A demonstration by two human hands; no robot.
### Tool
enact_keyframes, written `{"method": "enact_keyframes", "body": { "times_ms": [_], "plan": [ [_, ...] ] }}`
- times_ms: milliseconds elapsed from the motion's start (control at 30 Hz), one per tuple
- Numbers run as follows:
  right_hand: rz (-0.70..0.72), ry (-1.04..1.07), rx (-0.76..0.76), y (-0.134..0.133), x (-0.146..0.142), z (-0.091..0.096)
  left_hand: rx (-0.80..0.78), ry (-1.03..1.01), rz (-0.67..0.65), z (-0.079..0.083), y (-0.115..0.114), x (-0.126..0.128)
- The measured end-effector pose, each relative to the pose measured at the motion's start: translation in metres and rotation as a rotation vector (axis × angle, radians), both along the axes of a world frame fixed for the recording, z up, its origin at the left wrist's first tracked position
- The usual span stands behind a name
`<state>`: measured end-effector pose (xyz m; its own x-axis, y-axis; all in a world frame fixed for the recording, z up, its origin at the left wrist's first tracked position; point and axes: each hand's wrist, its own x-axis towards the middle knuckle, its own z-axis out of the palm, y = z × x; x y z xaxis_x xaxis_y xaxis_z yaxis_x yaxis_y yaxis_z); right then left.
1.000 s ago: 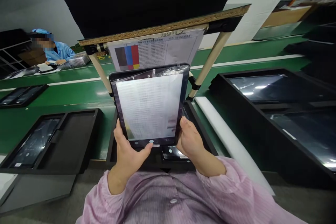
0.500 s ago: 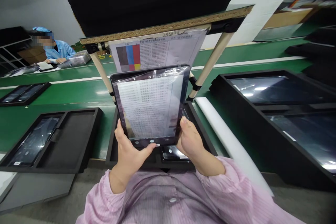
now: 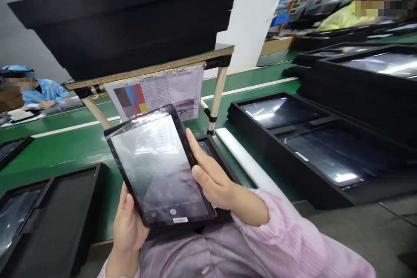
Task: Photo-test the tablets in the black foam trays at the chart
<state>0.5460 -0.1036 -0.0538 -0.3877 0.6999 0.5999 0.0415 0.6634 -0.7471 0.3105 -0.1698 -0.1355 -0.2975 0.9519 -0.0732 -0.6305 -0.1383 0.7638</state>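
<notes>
A black tablet (image 3: 156, 160) with film over its lit screen is held up between both hands, tilted to the left. The screen shows a blurred pale picture with a round button near the bottom, and a small white label sits on the lower bezel. My left hand (image 3: 128, 219) grips the tablet's lower left edge. My right hand (image 3: 213, 176) is closed on its right edge, thumb toward the front. Beneath the tablet lies a black foam tray (image 3: 224, 160), mostly hidden, with part of a glossy device in it.
A shelf (image 3: 153, 67) carrying black foam trays stands ahead, a printed colour chart (image 3: 156, 93) hanging below it. To the right are a white foam strip (image 3: 250, 160) and trays of tablets (image 3: 339, 152). Another black tray (image 3: 65, 208) lies left. Two co-workers sit farther off.
The view has turned right. The tablet has tilted left and lowered, and its screen picture went from printed text to a pale blur. My left thumb has left the bottom bezel.
</notes>
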Motion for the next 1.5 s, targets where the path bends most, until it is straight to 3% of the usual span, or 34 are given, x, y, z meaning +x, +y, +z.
{"method": "enact_keyframes", "body": {
  "times_ms": [167, 267, 400, 500, 633, 700, 767, 867, 1000, 1067, 1200, 1300, 1400, 1500],
  "plan": [
    [-0.08, -0.098, 0.091, 0.007, 0.003, 0.022, -0.035, 0.082, -0.052, -0.003, -0.005, 0.008],
    [-0.123, -0.048, 0.028, 0.008, 0.001, 0.017, -0.128, 0.129, 0.025, 0.0, -0.011, 0.012],
    [-0.071, -0.009, -0.094, 0.017, 0.006, -0.002, -0.263, 0.088, 0.126, 0.01, -0.021, 0.013],
    [-0.197, -0.095, -0.219, 0.023, 0.029, -0.024, -0.345, 0.089, 0.122, 0.019, -0.021, 0.003],
    [-0.591, -0.72, -0.329, 0.013, 0.075, -0.074, -0.437, 0.142, 0.105, 0.019, -0.011, -0.028],
    [-0.677, -0.994, -0.459, 0.0, 0.088, -0.102, -0.494, 0.19, 0.113, 0.014, -0.002, -0.042],
    [-0.711, -1.071, -0.536, -0.013, 0.088, -0.125, -0.558, 0.265, 0.103, 0.006, 0.008, -0.051],
    [-0.785, -0.969, -0.582, -0.021, 0.076, -0.141, -0.608, 0.38, 0.072, -0.007, 0.02, -0.057],
    [-0.83, -0.738, -0.761, -0.02, 0.067, -0.134, -0.581, 0.519, 0.124, -0.022, 0.023, -0.058],
    [-0.832, -0.528, -0.78, -0.022, 0.066, -0.128, -0.531, 0.586, 0.187, -0.026, 0.019, -0.055],
    [-0.613, 0.042, -0.897, -0.026, 0.052, -0.116, -0.301, 0.885, 0.301, -0.023, 0.004, -0.039],
    [-0.48, 0.141, -1.013, -0.022, 0.042, -0.106, -0.188, 1.012, 0.162, -0.019, -0.005, -0.02],
    [-0.513, 0.048, -0.988, -0.018, 0.046, -0.096, -0.18, 0.992, -0.043, -0.017, -0.01, -0.002],
    [-0.481, 0.058, -0.93, -0.022, 0.056, -0.083, -0.185, 0.893, -0.163, -0.014, -0.012, 0.014]
  ]
}}
